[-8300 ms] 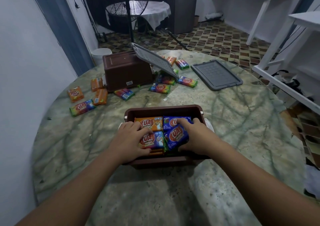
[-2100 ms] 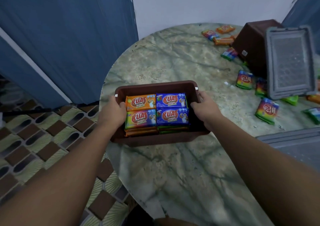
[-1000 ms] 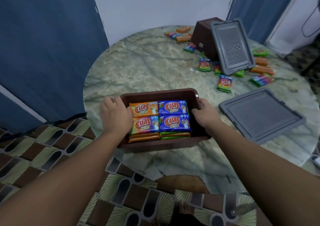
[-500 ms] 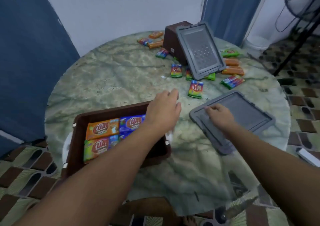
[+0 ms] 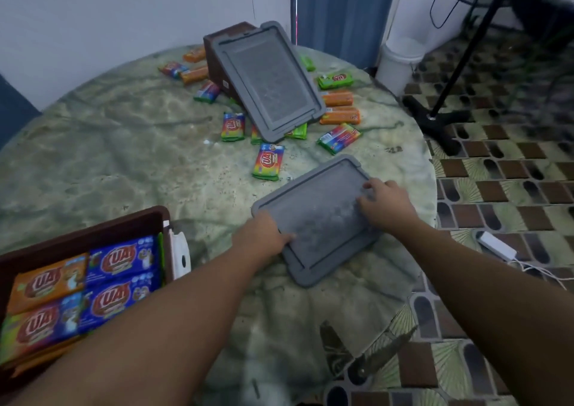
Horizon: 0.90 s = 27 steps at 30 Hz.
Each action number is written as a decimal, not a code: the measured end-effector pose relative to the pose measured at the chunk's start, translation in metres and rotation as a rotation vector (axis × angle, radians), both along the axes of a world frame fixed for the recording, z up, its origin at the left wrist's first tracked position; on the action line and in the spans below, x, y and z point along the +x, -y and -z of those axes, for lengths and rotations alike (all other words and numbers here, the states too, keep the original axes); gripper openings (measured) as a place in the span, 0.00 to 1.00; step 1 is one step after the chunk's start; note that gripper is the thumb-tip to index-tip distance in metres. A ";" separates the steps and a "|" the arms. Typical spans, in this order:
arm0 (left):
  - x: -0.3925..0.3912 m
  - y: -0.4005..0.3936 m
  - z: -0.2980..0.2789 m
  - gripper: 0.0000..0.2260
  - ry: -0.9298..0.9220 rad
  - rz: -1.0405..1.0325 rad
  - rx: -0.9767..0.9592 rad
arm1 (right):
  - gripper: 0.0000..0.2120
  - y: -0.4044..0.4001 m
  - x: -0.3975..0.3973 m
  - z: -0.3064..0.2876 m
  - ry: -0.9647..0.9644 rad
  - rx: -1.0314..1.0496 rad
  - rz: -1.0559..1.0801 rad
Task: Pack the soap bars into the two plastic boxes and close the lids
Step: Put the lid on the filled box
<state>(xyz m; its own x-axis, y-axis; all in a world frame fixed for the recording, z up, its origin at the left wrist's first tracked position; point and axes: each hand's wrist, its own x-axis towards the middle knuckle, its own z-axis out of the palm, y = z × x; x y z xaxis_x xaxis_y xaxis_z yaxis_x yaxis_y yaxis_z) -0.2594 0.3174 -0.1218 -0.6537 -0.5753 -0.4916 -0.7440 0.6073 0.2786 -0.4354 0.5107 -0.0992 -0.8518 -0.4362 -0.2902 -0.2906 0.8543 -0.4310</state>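
From the head view, we are looking down at a round marbled surface (image 5: 130, 157). Our left hand (image 5: 259, 237) is gripping the near left edge of the flat grey lid (image 5: 316, 219), with the thumb lying on top of it. Our right hand (image 5: 383, 205) is resting on the far right part of the same lid, with its fingers (image 5: 369, 186) curled over the rim; we cannot tell if they are reaching under it. The lid is lying flat on the surface, near its right edge. At the lower left, the open brown box (image 5: 93, 234) is standing filled with soap bars (image 5: 121, 258), orange and blue wrappers on top. Farther away, the second brown box (image 5: 219, 54) is lying tipped, and another grey lid (image 5: 267, 79) is leaning against it. Loose soap bars (image 5: 268, 161) are lying scattered around this second box.
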 end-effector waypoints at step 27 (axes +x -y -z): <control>0.016 0.052 -0.067 0.39 -0.594 -0.476 0.059 | 0.33 0.034 0.031 -0.002 0.272 -0.353 0.344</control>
